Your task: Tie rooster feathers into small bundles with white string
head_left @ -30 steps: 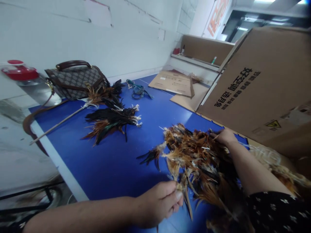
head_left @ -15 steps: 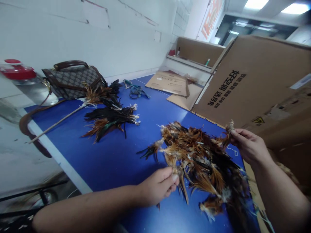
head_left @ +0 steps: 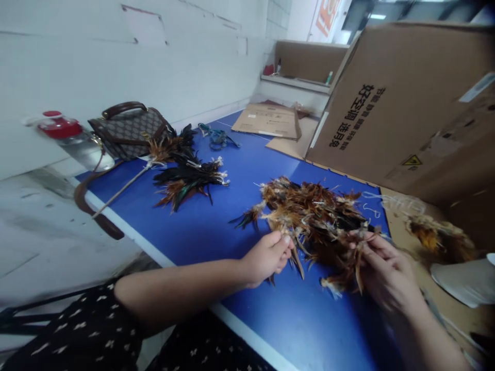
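Observation:
A pile of brown, orange and black feather bunches [head_left: 305,206] lies on the blue table [head_left: 185,232]. At the pile's near left edge, my left hand [head_left: 268,257] is closed in a pinch on the pale base of a feather bunch. My right hand [head_left: 390,268] grips a small brown feather bunch [head_left: 359,252] between thumb and fingers at the pile's right side. Farther left lie darker tied feather bunches [head_left: 193,178]. Beside them, a thin stick [head_left: 121,190] has feathers tied around its far end.
A patterned handbag [head_left: 131,131] and a red-lidded bottle [head_left: 73,136] stand by the wall. A large cardboard box [head_left: 410,113] rises at the back right. Flat cardboard [head_left: 266,121] and a tangle of dark cord [head_left: 218,138] lie at the back. More feathers [head_left: 436,237] lie at right.
My right hand has come down and nearer with a feather bunch, from beside the box to the pile's near right side. My left hand keeps its pinch. The view has shifted.

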Available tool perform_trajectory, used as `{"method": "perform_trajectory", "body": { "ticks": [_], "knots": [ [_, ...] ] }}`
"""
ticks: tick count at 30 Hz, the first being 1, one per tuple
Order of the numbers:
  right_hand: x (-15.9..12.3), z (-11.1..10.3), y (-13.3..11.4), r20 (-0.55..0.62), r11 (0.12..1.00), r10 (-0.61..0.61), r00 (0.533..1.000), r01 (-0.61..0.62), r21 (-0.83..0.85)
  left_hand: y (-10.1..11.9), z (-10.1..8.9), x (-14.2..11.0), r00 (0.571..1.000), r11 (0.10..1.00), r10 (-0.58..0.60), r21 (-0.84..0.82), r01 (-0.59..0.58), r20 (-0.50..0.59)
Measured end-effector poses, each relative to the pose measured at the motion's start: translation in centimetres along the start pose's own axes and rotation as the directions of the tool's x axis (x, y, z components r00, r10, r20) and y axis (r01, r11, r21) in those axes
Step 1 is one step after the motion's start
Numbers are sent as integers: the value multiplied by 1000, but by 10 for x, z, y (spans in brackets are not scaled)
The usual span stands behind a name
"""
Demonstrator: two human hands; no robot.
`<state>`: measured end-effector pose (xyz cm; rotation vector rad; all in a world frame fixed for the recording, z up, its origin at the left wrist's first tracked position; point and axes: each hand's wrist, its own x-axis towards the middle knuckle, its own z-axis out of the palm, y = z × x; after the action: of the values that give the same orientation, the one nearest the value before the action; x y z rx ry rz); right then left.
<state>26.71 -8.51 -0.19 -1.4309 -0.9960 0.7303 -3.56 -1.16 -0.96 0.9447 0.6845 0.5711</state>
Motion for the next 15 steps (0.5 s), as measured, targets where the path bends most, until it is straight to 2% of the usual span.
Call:
{"method": "perform_trajectory", "body": {
  "ticks": [4,8,12,15],
  "knots": [
    [-24,12,17,-28,992,26,999,-22,122,4,30,-1,985,987,-146,-60,152,89],
    [-43,20,29,-56,986,20,998,-10,166,0,64,9,976,970,-187,-137,202,114],
    [-54,23,37,-37,993,12,999,-8,119,-3,89,24,990,966,-122,-220,133,65],
    [-57,25,39,-35,995,-3,999,6,99,-4,94,33,996,978,-78,-198,70,-36]
  ]
}}
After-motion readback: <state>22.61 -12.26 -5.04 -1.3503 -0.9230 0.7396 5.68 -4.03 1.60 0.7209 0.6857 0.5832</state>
